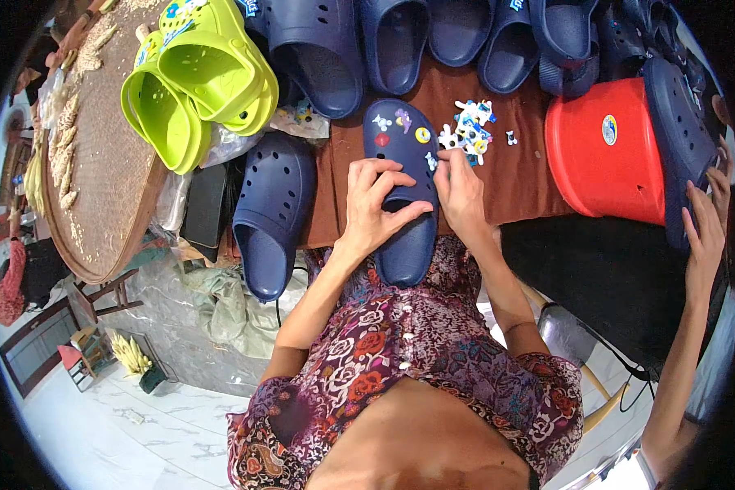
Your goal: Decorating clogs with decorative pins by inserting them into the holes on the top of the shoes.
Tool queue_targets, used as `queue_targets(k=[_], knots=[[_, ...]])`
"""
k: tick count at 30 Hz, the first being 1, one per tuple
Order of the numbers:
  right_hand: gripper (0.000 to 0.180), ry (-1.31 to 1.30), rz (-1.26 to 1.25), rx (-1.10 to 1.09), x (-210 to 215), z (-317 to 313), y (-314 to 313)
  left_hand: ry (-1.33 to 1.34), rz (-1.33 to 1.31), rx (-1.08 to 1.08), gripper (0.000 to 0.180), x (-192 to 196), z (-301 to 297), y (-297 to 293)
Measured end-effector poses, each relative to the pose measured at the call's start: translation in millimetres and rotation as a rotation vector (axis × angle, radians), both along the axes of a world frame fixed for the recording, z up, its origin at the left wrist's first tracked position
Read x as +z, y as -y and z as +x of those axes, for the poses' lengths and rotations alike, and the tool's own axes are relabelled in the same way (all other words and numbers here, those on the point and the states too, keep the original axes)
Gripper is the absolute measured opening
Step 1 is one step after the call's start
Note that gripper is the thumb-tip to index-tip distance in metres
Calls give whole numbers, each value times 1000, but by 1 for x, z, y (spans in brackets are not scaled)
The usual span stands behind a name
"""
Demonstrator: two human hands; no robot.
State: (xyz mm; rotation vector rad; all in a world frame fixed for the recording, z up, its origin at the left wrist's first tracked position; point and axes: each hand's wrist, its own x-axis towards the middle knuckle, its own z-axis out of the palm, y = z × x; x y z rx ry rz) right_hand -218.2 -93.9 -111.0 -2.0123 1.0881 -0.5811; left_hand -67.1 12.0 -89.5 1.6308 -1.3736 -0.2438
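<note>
At the far left a round woven tray (98, 163) with dried pieces is seen, then a pair of lime-green clogs (200, 77) and an unadorned navy clog (271, 214). The navy clog being decorated (404, 188) is gripped across its middle by the left hand (376, 208), fingers curled over the upper. Four charms (402, 129) are already seated on the toe; further holes are judged unfilled. The right hand (461, 196) is pinched at the clog's edge; whether a charm is held cannot be told. A heap of loose charms (469, 131) is left on the brown-covered bench (523, 175), beside a red bucket (604, 159). Marble floor (122, 425) is seen below.
</note>
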Motion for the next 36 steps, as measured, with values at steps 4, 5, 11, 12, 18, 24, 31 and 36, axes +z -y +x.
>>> queue_targets(k=[4,5,11,12,18,24,31,36], knots=[[15,29,-152,-15,-16,-9,9,0,-34,3,43,-2,-2,3],[14,13,-164,-34,-16,-10,10,-1,-32,5,43,-3,-2,2],[27,-37,-310,-163,-3,1,18,6,-44,8,42,-3,1,2],[33,-16,-137,-115,2,1,16,5,-41,9,42,-4,1,2],[38,-3,42,-95,6,11,9,9,-39,9,44,-4,0,2],[16,-150,-259,-32,-12,8,10,4,-47,8,41,-2,1,2],[22,-169,-270,-70,-6,1,23,-28,-47,-19,43,-2,4,1],[32,-26,-85,-43,18,22,32,-148,-58,-47,33,1,14,0]])
